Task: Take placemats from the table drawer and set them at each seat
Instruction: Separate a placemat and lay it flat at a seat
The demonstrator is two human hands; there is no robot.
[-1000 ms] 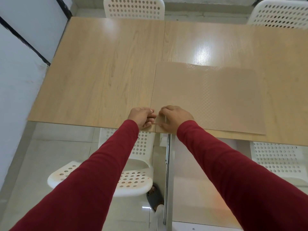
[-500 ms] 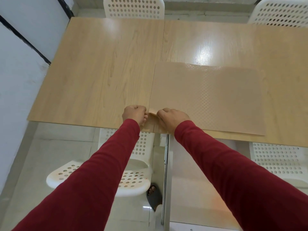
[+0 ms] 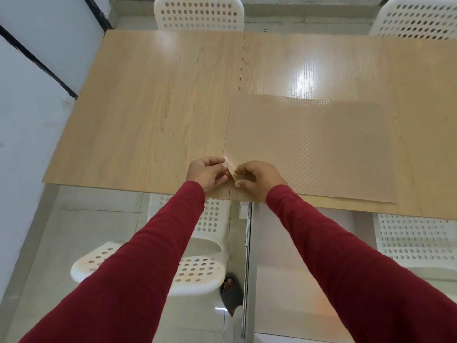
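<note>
A stack of thin tan placemats (image 3: pixel 309 149) with a fine dotted texture lies on the right half of the light wood table (image 3: pixel 153 107), near the front edge. Both hands work at its near left corner. My left hand (image 3: pixel 207 173) pinches the lifted corner of the top placemat between thumb and fingers. My right hand (image 3: pixel 257 179) presses fingers on the placemats just beside that corner. The corner is peeled up slightly. How many mats are in the stack cannot be told.
White perforated chairs stand at the far left (image 3: pixel 199 13), far right (image 3: pixel 418 18), near left (image 3: pixel 188 263) and near right (image 3: pixel 418 241). A white wall (image 3: pixel 29 100) runs along the left. My sandalled foot (image 3: pixel 231 292) is on the tiled floor.
Both hands have stayed at the near left corner, picking at it. The top placemat's corner is now lifted higher and held in my left fingers.
</note>
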